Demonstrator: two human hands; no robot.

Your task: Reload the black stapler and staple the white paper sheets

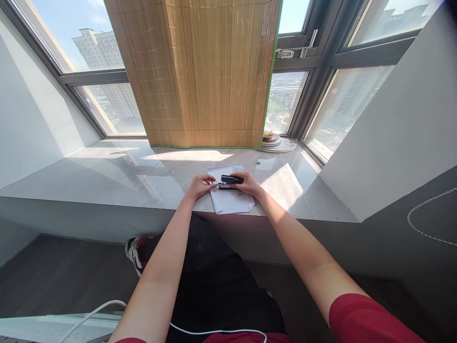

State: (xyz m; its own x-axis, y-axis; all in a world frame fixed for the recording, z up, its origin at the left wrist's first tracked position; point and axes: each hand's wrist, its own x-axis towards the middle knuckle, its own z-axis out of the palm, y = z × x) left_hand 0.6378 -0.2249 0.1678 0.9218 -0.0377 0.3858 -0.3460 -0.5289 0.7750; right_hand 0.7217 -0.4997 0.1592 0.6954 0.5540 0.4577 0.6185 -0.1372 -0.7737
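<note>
The right hand [245, 183] is closed around a black, elongated, stapler-like device [231, 179], gripping it from its right side. The left hand [203, 186] has thumb and fingers brought together on a slim, pale, metallic-looking piece [218, 184] at the left end of the device; whether this piece is part of the device or separate cannot be told. The device is over white sheets of paper [233, 202], with a dark strip visible just below its upper body. Printed marks show near the upper edge of the sheets; they are too small to read.

The paper lies at the front edge of a glossy, pale tiled window sill [107, 180]. Beyond it, near the windows, is a small dark object [257, 163], not identifiable.

In the right rear corner of the sill, a stack of round, plate-like pieces [271, 142] with a yellow-orange top rests on a wider pale round base [287, 145]. Contents of the stack, if any, cannot be made out. A tan slatted blind with green edging [214, 71] hangs in front of the windows, left of the stack.
</note>
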